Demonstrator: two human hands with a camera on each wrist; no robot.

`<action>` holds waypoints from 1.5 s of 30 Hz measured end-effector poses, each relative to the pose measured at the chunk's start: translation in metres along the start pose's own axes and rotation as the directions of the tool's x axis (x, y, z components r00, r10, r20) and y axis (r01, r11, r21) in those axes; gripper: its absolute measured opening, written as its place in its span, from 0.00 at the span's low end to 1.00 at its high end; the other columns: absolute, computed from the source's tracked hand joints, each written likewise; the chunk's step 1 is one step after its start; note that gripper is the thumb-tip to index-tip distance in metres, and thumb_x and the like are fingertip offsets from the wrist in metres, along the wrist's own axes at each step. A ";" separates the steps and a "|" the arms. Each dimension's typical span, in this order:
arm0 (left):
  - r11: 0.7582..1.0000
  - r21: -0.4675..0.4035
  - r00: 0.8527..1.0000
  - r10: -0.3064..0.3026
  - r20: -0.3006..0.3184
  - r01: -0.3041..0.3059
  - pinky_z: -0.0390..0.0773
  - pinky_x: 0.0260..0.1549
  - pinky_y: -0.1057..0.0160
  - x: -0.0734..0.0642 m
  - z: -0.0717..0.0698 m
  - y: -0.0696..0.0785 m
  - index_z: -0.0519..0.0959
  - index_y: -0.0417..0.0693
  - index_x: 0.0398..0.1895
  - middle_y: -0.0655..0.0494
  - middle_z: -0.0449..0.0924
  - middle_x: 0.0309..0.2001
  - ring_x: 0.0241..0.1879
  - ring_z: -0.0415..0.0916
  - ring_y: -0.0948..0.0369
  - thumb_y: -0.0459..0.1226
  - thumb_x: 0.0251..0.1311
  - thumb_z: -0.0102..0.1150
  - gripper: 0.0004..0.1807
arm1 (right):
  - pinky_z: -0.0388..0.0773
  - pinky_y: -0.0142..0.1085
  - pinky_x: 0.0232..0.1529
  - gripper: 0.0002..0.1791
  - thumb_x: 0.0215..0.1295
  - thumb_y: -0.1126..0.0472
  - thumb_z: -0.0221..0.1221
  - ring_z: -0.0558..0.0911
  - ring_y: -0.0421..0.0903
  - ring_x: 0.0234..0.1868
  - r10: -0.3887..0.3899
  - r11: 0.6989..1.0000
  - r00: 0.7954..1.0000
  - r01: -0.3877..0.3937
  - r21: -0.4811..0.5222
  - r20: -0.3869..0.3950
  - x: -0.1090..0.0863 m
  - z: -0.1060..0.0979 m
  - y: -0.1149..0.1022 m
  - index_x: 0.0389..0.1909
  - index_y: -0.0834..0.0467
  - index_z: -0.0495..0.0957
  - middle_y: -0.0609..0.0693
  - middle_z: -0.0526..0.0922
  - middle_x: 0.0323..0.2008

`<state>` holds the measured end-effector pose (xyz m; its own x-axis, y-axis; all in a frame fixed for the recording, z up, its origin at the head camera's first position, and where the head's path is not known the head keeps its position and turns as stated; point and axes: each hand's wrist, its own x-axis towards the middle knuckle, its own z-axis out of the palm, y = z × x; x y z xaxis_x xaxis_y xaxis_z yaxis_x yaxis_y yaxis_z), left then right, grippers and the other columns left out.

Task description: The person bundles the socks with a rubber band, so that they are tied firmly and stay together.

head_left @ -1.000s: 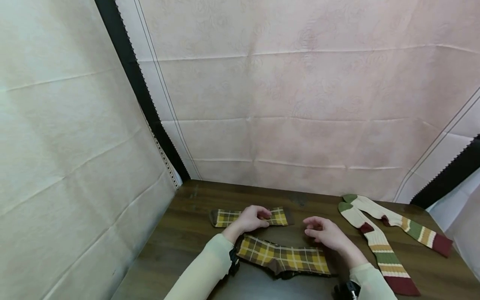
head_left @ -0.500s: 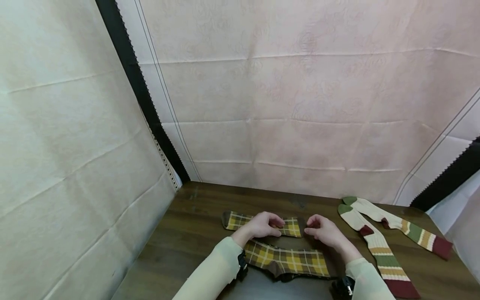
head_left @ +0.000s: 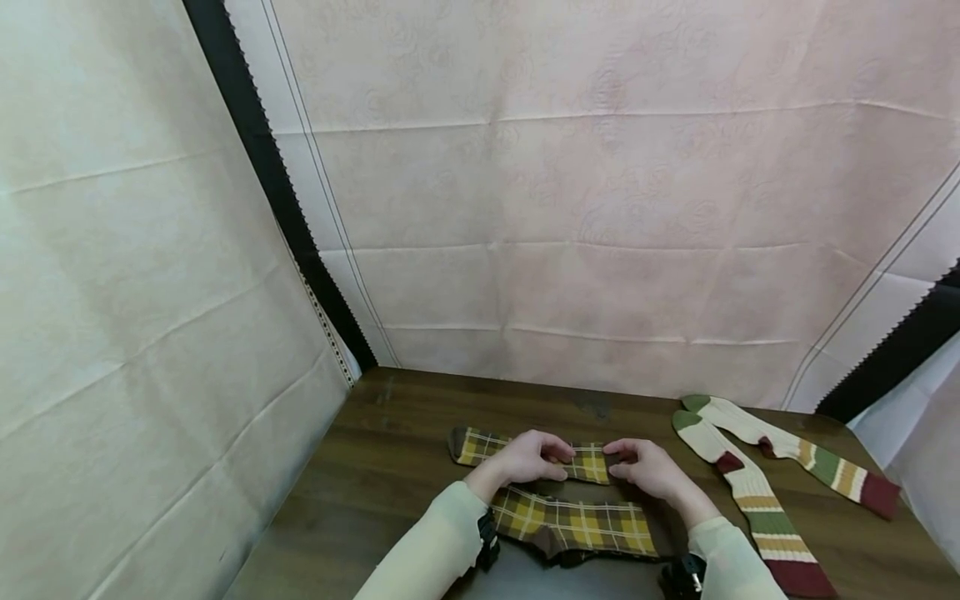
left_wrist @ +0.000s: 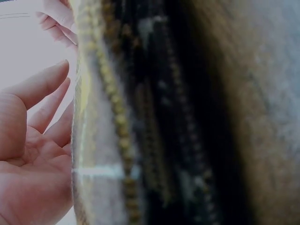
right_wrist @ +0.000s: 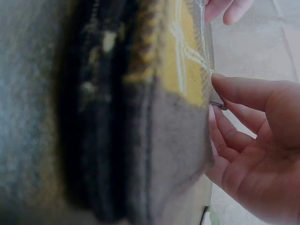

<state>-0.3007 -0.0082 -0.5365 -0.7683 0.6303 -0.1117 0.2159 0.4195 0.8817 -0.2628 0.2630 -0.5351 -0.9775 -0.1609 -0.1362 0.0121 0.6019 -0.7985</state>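
Note:
A yellow-and-brown plaid sock (head_left: pixel 476 447) lies across the table. My left hand (head_left: pixel 525 458) rests over its middle, the fingers relaxed; in the left wrist view the thumb and fingers (left_wrist: pixel 44 89) are spread slightly apart. At the sock's brown right end, my right hand (head_left: pixel 648 471) pinches the edge; the right wrist view shows a dark fabric corner (right_wrist: pixel 218 101) between thumb and fingers. Closer to me lies a second plaid sock (head_left: pixel 585 527), its brown heel toward me. This nearer sock (left_wrist: pixel 101 140) fills much of both wrist views, blurred, and hides part of the hands' work.
Two cream socks with green toes and striped legs lie at the right, the farther sock (head_left: pixel 795 450) and the nearer sock (head_left: pixel 772 508). They rest on the dark wooden table (head_left: pixel 337 492). Pale cloth walls (head_left: pixel 600 208) stand behind and to the left.
The far plaid sock has slid to the right and slightly toward me under my left hand. My right hand has moved in to its right end and now pinches it.

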 end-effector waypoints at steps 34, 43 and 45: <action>0.998 -0.020 0.935 0.052 -0.351 -0.063 0.83 0.49 0.51 -0.064 -0.072 -0.035 0.85 0.40 0.60 0.42 0.85 0.55 0.51 0.80 0.54 0.34 0.72 0.68 0.16 | 0.81 0.52 0.48 0.16 0.66 0.74 0.68 0.81 0.50 0.45 0.004 0.995 1.000 -0.007 -0.098 -0.030 0.003 0.006 0.002 0.53 0.61 0.84 0.53 0.83 0.48; 1.000 0.002 0.882 0.019 -0.471 -0.020 0.81 0.52 0.50 -0.086 -0.093 -0.049 0.86 0.40 0.59 0.40 0.85 0.55 0.52 0.81 0.51 0.32 0.70 0.69 0.16 | 0.82 0.52 0.48 0.16 0.66 0.74 0.68 0.81 0.50 0.46 0.007 0.995 0.999 -0.010 -0.100 -0.033 0.003 0.007 -0.002 0.53 0.61 0.84 0.54 0.83 0.48; 1.000 0.012 0.862 0.018 -0.507 -0.014 0.81 0.53 0.48 -0.091 -0.097 -0.053 0.86 0.39 0.58 0.40 0.85 0.54 0.53 0.81 0.49 0.31 0.70 0.69 0.15 | 0.81 0.52 0.48 0.16 0.66 0.74 0.68 0.81 0.51 0.46 0.008 0.995 0.999 -0.011 -0.101 -0.032 0.003 0.007 -0.003 0.53 0.61 0.84 0.54 0.83 0.48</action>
<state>-0.3009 -0.1508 -0.5283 -0.9638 0.2191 0.1522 0.2337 0.4180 0.8779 -0.2639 0.2554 -0.5372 -0.9837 -0.1307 -0.1235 0.0017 0.6799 -0.7333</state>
